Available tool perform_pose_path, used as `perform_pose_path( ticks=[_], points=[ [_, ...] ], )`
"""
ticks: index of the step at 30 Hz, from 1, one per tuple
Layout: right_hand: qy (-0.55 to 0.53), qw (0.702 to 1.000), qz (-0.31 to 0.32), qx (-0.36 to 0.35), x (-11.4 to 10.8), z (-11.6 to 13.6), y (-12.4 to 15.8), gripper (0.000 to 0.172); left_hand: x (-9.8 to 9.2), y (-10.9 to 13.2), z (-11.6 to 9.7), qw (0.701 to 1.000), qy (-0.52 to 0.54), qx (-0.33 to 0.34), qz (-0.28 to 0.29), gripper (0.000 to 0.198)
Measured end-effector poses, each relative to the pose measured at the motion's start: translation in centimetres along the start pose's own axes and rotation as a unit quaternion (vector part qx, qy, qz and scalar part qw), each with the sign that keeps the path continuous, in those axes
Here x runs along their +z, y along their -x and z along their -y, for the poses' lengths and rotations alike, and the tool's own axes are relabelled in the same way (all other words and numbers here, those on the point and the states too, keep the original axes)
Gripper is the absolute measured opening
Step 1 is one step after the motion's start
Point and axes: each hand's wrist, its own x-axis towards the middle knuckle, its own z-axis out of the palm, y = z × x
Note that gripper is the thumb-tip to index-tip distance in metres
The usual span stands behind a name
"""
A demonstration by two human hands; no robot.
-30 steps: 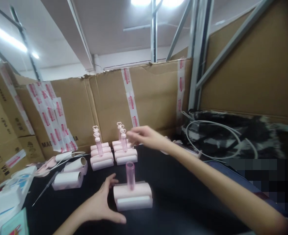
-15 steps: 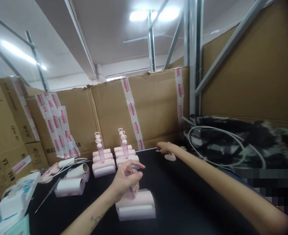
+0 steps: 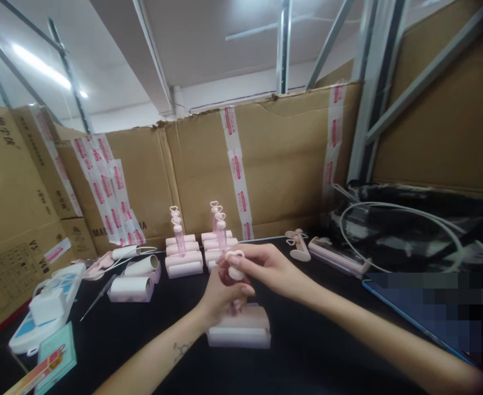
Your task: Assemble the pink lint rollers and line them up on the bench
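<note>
Both hands meet at the top of the handle

The right hand (image 3: 263,266) has come back from the far right of the black table (image 3: 307,334), where it was reaching half a second ago. Its thumb and fingers now pinch a pale pink heart-topped cap (image 3: 235,269). The left hand (image 3: 216,293) is curled around the pink handle tube (image 3: 237,307), as it was then. The change brings cap and tube together, apparently for fitting one to the other; the fingers hide whether they touch.

The tube stands upright from a pink roller unit (image 3: 239,318), directly below the left fingers and resting on the table. A white roll (image 3: 238,336) sits along the unit's near side.

Just beyond the fingers, similar units stand in a left row (image 3: 183,260) and a right row (image 3: 220,241), with heart tops rising above them. Well to the left of the fingers, a pink-tinted base (image 3: 136,298) holds another white roll (image 3: 128,286). Beyond the right fingers lie loose pink pieces (image 3: 299,244) and a long pink case (image 3: 335,259), whose contents cannot be made out. Behind everything stands a cardboard panel (image 3: 195,175) with strips of printed tape.
</note>
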Motion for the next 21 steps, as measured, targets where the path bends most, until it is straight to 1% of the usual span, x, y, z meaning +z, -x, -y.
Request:
perform_pose_path(
  ticks=[2,4,6,8,9,11,14,16,19,21],
  points=[
    [0.014,1.0,-0.008,0.01,0.3,-0.2,0.0,0.035,-0.2,0.0,0.2,1.0,0.021,0.005,0.007,0.062],
    [0.008,1.0,-0.016,0.02,0.5,-0.6,-0.2,0.037,-0.5,-0.1,0.5,0.999,0.032,-0.004,0.016,0.071],
    [0.004,0.999,-0.024,0.02,0.7,-1.0,-0.5,0.038,-0.8,-0.2,0.9,0.999,0.026,-0.044,0.019,0.081],
    [0.003,0.999,-0.037,0.015,0.9,-1.2,-0.6,0.039,-0.8,-0.2,0.9,0.997,0.011,-0.082,0.006,0.087],
    [0.003,0.999,-0.044,0.012,1.1,-1.1,-0.6,0.039,-0.7,-0.2,0.9,0.996,0.004,-0.088,-0.007,0.086],
    [0.0,0.999,-0.052,0.009,1.4,-1.1,-0.4,0.037,-0.2,-0.1,0.5,0.997,-0.006,-0.072,-0.037,0.079],
    [-0.015,0.998,-0.054,0.008,1.9,-1.5,0.0,0.038,0.5,0.1,-0.1,0.996,-0.003,-0.059,-0.063,0.069],
    [-0.024,0.997,-0.076,0.004,2.3,-2.0,0.2,0.039,0.7,0.1,-0.3,0.995,0.0,-0.07,-0.078,0.068],
    [-0.018,0.991,-0.129,-0.025,2.8,-2.8,0.2,0.043,0.6,0.1,-0.2,0.992,-0.012,-0.079,-0.101,0.066],
    [-0.017,0.989,-0.144,-0.038,2.9,-3.1,0.1,0.044,0.5,0.0,-0.1,0.99,-0.021,-0.08,-0.11,0.065]
  ],
)
